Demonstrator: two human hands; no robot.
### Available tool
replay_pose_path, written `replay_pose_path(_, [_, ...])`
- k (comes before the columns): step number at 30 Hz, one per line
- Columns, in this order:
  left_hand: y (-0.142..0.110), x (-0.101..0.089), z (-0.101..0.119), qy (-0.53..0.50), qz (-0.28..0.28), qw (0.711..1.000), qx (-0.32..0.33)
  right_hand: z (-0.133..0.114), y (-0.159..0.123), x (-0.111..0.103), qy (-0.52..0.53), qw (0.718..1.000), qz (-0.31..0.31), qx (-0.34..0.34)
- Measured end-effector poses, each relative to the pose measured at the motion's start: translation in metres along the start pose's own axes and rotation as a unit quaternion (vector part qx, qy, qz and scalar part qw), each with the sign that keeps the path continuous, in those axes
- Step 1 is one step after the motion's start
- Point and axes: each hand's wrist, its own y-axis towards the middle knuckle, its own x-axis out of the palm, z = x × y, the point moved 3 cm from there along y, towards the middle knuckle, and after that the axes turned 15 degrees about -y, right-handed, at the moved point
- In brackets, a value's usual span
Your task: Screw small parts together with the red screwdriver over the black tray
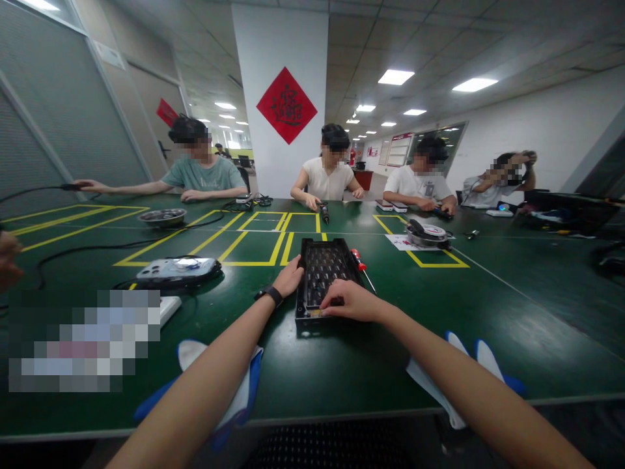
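A black rectangular case (325, 251) with rows of small metallic pieces inside lies on the green table in front of me. My left hand (290, 279) grips its left wall, the fingertips partly hidden behind the rim. At the near end of the case, my right hand (344, 301) is closed in a pinch beside a small yellowish part (316, 313). Whatever is between those fingers is too small to make out. Against the right side of the case rests a screwdriver (360, 262) with a red handle.
White-and-blue gloves (195, 352) lie beneath my forearms. A phone (178, 269) sits to the left, near a black cable (117, 246) and a metal bowl (163, 217). Another metal dish (427, 236) stands right. Several people sit across the table; one hand (8, 257) shows far left.
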Motion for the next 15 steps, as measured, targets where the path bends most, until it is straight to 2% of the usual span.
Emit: replay_pose_path(15, [0.0008, -0.0003, -0.0007, 0.023, -0.002, 1.000, 0.009, -0.0014, 0.0003, 0.0009, -0.019, 1.000, -0.012, 0.000])
